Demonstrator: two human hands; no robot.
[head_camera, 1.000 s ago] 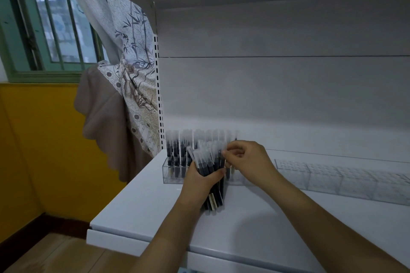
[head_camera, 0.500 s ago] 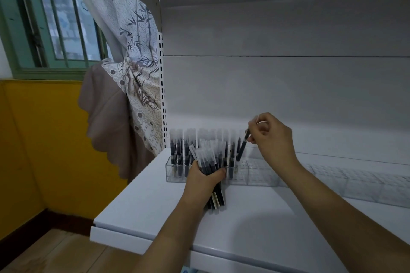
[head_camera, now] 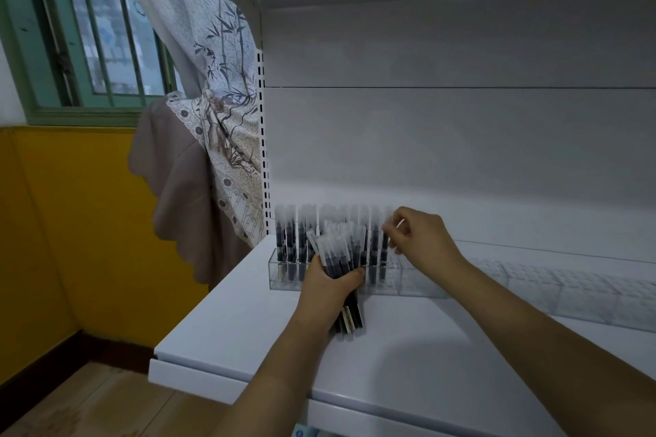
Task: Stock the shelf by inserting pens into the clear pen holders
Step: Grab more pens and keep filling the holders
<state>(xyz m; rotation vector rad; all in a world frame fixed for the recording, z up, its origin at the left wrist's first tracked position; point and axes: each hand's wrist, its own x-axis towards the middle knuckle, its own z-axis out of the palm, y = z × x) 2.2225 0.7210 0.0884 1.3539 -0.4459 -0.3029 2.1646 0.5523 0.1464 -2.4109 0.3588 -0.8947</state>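
My left hand [head_camera: 328,286] grips a bundle of black pens with frosted caps [head_camera: 342,259], their lower ends resting on the white shelf [head_camera: 408,348]. Behind it a clear pen holder [head_camera: 284,280] stands at the shelf's left end, with several pens [head_camera: 291,238] upright in its slots. My right hand [head_camera: 420,241] is at the right end of that row, fingertips pinching the cap of a pen [head_camera: 385,241] that stands upright in a slot.
More clear pen holders [head_camera: 568,294] run along the shelf to the right. A patterned curtain [head_camera: 220,117] and a brown cloth [head_camera: 177,195] hang left of the shelf upright. A window [head_camera: 106,28] and yellow wall [head_camera: 71,223] lie further left.
My right hand took one pen from the bundle, lifted it up and to the right, then lowered it into a slot at the right end of the filled row.
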